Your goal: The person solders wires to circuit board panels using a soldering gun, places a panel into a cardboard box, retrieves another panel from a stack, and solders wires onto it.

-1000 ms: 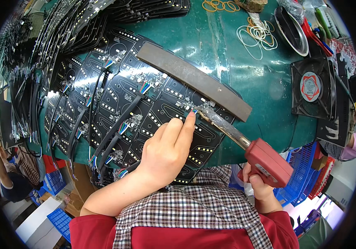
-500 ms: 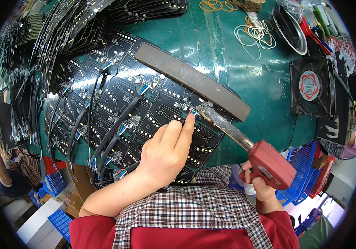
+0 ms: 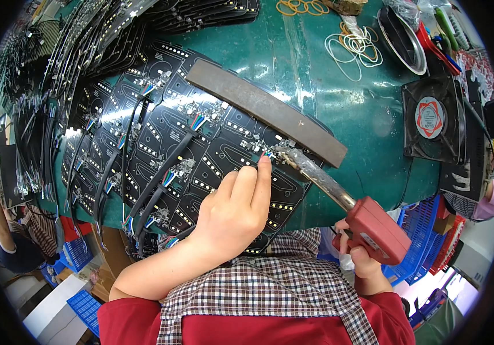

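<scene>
Your right hand (image 3: 363,262): grip clamped around red soldering iron (image 3: 367,224), long axis slanting up-left, tip just right of coloured wires (image 3: 269,154) on black board (image 3: 227,159). Your left hand (image 3: 235,204) nearer, fingertips at wires; cannot tell whether grip pinches them.

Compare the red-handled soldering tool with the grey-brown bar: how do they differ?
The soldering tool is gripped in the right hand; the bar lies unheld, partly over the black boards. The soldering tool widens from a slim shaft to a bulky red body, while the bar is grey-brown and fairly even in width. Both are elongated.
</scene>
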Tool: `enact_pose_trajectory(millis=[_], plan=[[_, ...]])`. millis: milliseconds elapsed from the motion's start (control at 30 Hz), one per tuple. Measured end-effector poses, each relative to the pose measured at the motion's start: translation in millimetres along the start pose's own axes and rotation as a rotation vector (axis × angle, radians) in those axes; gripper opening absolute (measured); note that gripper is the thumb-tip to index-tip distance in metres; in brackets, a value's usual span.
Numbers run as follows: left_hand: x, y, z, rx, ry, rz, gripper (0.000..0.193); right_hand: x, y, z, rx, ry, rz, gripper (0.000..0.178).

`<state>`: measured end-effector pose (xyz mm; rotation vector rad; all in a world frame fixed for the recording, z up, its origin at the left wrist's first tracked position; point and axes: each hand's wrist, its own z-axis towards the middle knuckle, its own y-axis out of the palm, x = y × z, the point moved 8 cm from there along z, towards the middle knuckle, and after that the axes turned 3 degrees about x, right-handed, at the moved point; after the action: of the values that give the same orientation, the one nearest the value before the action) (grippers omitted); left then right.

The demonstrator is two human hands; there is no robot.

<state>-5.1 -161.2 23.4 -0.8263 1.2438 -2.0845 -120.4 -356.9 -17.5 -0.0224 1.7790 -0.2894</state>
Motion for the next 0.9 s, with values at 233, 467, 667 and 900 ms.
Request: enact_pose_trajectory(millis=[233,467,667,900], plan=[[1.6,1.3,-1.4,-0.034,0.017,0.012,0.035,-6.0,2.1,1.7,-0.008,-0.067,0.064,0.069],[5.7,-1.0,0.1,-0.016,0.106,0.085,0.042,-23.4,3.6,6.2,-0.036,-0.194,-0.303,0.059],[7.3,-0.6,0.0,-0.066,0.069,0.106,0.046,-16.4,1.4,-0.5,0.004,-0.073,-0.076,0.061],[-0.1,1.6,-3.3,-0.023,0.077,-0.036,0.045,-7.5,0.1,-5.3,0.0,-0.085,-0.164,0.065]])
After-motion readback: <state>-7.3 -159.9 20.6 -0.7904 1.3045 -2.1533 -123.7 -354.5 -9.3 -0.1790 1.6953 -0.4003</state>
